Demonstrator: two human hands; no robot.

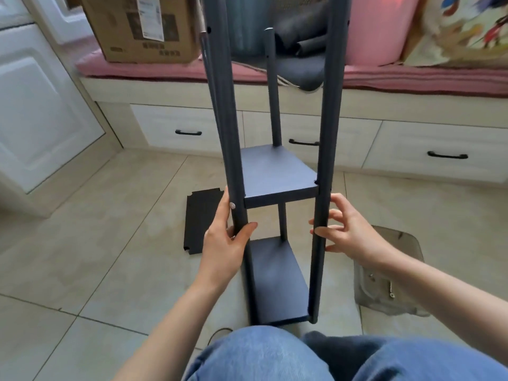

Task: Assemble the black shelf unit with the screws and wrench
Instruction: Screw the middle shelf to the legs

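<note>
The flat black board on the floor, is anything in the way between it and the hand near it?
Nothing lies between them. The loose black board lies flat on the tiles just beyond the left hand, but that hand grips the shelf unit's left pole.

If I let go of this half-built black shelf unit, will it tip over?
Probably tippy: the shelf unit is tall and narrow, with only two boards fitted low down. The left hand grips one pole; the right hand touches another. It likely flexes, since upper screw holes look empty.

Shelf unit [277,171]: upright on the floor [96,229], before the knees.
Loose panel [199,221]: flat on floor, left of unit.
Plastic bag [390,284]: floor, right of unit.
Cardboard box [143,28]: on bench [165,70], behind unit, left.
</note>
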